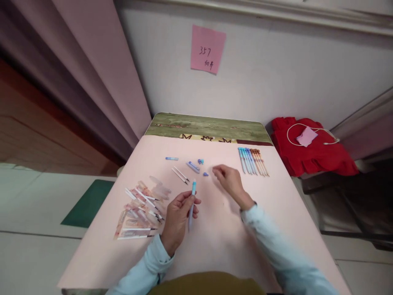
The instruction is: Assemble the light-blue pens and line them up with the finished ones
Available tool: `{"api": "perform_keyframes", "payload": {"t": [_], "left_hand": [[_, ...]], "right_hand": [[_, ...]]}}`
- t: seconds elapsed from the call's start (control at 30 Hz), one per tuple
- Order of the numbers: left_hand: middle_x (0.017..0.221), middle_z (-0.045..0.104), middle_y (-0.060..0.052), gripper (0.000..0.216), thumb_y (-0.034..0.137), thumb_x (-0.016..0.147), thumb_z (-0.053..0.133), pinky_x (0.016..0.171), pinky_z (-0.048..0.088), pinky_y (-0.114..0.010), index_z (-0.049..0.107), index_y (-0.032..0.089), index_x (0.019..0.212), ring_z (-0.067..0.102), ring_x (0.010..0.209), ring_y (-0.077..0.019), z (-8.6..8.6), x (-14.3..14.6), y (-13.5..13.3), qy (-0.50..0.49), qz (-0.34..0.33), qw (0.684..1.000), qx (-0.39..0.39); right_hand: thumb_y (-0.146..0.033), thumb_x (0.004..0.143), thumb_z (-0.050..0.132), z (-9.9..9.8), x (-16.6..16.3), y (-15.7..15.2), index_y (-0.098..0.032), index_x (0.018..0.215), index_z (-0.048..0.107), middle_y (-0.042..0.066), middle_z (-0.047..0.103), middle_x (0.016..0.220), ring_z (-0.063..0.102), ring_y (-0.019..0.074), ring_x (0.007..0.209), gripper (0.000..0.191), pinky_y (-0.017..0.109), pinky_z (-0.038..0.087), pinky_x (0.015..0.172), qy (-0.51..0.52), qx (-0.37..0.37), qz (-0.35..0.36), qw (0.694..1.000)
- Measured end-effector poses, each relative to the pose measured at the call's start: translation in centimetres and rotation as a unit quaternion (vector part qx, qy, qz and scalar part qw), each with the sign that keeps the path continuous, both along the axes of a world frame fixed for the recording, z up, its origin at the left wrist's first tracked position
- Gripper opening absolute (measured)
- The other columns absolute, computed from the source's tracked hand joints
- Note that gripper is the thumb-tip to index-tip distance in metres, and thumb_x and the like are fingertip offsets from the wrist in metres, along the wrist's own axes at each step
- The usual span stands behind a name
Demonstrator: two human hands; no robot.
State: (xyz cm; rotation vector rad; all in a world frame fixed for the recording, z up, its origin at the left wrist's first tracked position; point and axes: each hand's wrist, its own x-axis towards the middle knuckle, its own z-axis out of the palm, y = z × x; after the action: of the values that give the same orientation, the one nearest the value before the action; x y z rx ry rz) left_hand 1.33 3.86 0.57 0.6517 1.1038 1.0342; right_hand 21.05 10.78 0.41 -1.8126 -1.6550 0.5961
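My left hand (181,211) is closed around a blue pen (190,213), held upright at a slight tilt with its light-blue end up. My right hand (229,180) is above the table to the right, fingers curled together; whether something small is between them is hidden. Left of its fingertips lie a small dark-blue pen part (205,174) and a cluster of small blue parts (200,161). Blue pen barrel pieces (193,166) lie beside them, with another short blue piece (172,158) farther left. Two white pen refills (180,175) with dark tips lie just beyond my left hand.
Several pens (248,161), blue and brown, lie in a row at the back right. White refills and clear printed wrappers (138,221) are piled at the left on the pale tabletop (233,254). A red cloth (310,153) with a white cable is beyond the right edge.
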Motion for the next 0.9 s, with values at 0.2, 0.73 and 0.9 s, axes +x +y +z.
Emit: {"api": "perform_keyframes", "payload": {"t": [0.2,0.73,0.9], "left_hand": [[0.076,0.066,-0.003,0.03,0.037,0.082,0.067,0.045,0.038,-0.019,0.065,0.014,0.101,0.051,0.054,-0.0077,1.6,-0.9,-0.8,-0.003,0.006,0.999,0.033],[0.08,0.068,-0.006,0.03,0.038,0.08,0.068,0.047,0.037,-0.019,0.067,0.015,0.099,0.051,0.055,-0.0083,3.1,0.3,-1.1,-0.038,-0.049,0.998,0.012],[0.078,0.069,-0.006,0.031,0.038,0.078,0.069,0.046,0.037,-0.02,0.068,0.015,0.099,0.051,0.053,-0.0085,3.2,0.7,-1.3,-0.031,-0.05,0.998,0.008]], "right_hand": [[-0.034,0.085,0.059,-1.6,-3.4,7.5,-0.024,0.108,0.072,0.006,0.074,0.095,0.065,0.0205,0.09,0.028,0.027,0.044,0.078,-0.11,-0.049,-0.001,0.993],[-0.037,0.068,0.076,3.4,-4.2,-2.4,-0.018,0.091,0.068,0.004,0.072,0.084,0.065,0.0146,0.071,0.031,0.028,0.05,0.069,0.539,-0.092,0.015,0.837],[-0.036,0.065,0.08,3.7,-3.8,-3.4,-0.019,0.087,0.071,0.003,0.072,0.081,0.063,0.0143,0.071,0.029,0.029,0.05,0.07,0.544,-0.066,-0.011,0.836]]}}
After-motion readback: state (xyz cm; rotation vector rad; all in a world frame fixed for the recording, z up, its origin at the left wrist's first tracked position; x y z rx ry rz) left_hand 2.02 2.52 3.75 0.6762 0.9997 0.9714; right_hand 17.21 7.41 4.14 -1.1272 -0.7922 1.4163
